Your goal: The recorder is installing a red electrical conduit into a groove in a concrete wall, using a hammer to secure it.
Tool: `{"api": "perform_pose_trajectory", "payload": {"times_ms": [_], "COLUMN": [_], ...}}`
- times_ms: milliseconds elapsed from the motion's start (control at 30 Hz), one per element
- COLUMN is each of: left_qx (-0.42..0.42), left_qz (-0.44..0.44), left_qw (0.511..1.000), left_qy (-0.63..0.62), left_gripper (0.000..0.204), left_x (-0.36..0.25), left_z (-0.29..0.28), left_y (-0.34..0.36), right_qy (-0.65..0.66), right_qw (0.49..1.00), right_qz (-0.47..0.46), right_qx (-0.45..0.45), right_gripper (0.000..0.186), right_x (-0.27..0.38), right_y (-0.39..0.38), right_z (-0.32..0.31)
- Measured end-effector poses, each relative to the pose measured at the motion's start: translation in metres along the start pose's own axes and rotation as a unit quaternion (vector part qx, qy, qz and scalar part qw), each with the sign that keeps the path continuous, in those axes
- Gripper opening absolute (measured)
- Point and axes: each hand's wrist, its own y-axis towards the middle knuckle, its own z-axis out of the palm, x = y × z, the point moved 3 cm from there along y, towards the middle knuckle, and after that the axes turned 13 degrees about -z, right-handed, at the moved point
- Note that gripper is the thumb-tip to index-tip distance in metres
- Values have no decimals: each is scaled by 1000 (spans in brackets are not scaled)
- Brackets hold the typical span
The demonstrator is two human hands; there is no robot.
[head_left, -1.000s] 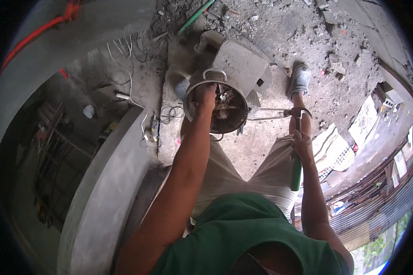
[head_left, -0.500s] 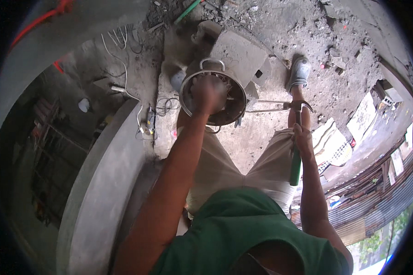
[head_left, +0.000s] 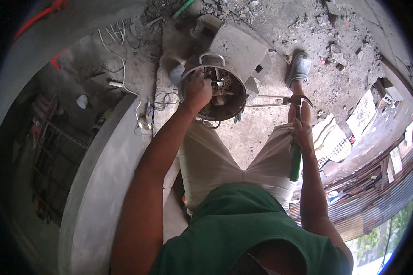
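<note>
My left hand [head_left: 198, 91] reaches into a round metal pot [head_left: 243, 95] with loop handles, near its left wall. Its fingers are curled; whatever they may hold is hidden. Inside the pot lies a tangle of thin, rusty-looking wiry pieces [head_left: 225, 94], with a small shiny bit beside my fingers. My right hand [head_left: 302, 130] is wrapped round a claw hammer [head_left: 295, 160] with a green grip, held upright above my right leg, its dark head pointing away from me. Two thin metal rods [head_left: 266, 101] show between the pot and the hammer head.
A concrete block [head_left: 238, 46] lies just beyond the pot. Rubble [head_left: 326, 32] covers the far ground. A curved concrete wall [head_left: 96, 183] rises at left, with a white cable [head_left: 124, 68] and black wire [head_left: 165, 103] nearby. Corrugated sheets [head_left: 381, 201] stand at right.
My left hand has shifted left within the pot, from its middle toward its left wall, uncovering more of the wiry contents. My right hand keeps the hammer in nearly the same place.
</note>
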Motion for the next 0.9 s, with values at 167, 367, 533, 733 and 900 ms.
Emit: {"api": "perform_pose_trajectory", "payload": {"times_ms": [167,367,533,733,900], "left_qx": [20,-22,72,92,38], "left_qz": [-251,-296,-204,-162,-85], "left_qw": [958,934,972,982,993], "left_qy": [-134,-201,-91,-40,-71], "left_gripper": [20,24,26,24,21], "left_x": [2,4,6,4,6], "left_z": [18,38,39,17,3], "left_y": [15,29,36,25,-24], "right_qy": [13,0,-4,14,-21], "right_qw": [999,999,998,999,998], "right_qz": [-29,-40,-68,-38,-60], "right_qx": [-7,3,7,-5,1], "right_gripper": [38,37,37,38,39], "right_x": [-2,-10,-15,-28,-34], "right_y": [5,10,15,14,22], "right_z": [0,2,5,2,2]}}
